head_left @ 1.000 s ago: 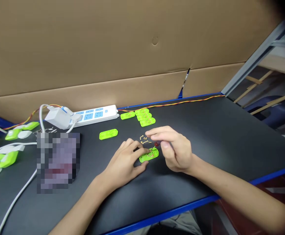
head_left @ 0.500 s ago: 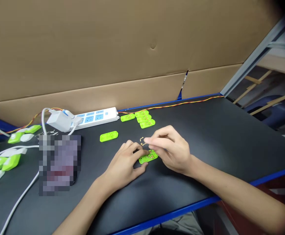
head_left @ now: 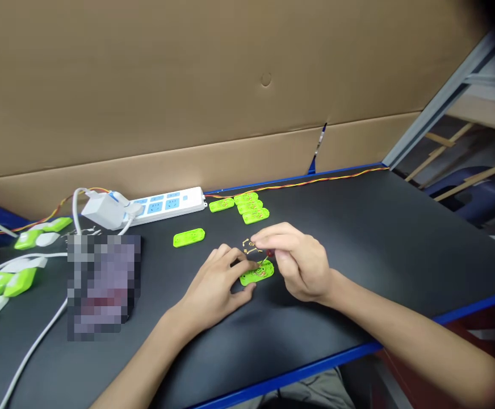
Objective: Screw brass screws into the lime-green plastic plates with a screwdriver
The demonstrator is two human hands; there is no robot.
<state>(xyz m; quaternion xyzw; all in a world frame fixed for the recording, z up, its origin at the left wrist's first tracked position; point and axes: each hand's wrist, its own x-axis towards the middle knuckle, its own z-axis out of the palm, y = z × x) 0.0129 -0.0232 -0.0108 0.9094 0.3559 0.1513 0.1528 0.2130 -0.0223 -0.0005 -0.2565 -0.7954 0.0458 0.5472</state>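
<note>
A lime-green plastic shell half (head_left: 256, 273) lies on the table in front of me, with small metal parts inside. My left hand (head_left: 219, 278) steadies its left end, index finger on top and thumb at the near edge. My right hand (head_left: 301, 261) hovers at the shell's right end, thumb and fingers curled together. Something thin with a reddish part shows beneath its fingertips, too small to name. Just behind the shell lie several small brass-coloured contact pieces (head_left: 251, 250), partly under my right fingertips.
Another green shell half (head_left: 189, 237) lies left of centre. Several filled shells (head_left: 254, 208) sit farther back beside a white power strip (head_left: 166, 205). At left are a blurred dark object (head_left: 107, 284), white cables and green-and-white cases (head_left: 20, 282). A cardboard wall (head_left: 230, 91) stands behind.
My right hand has shifted slightly and its fingers have straightened somewhat, uncovering more of the brass pieces and the shell's right end. My left hand has barely moved.
</note>
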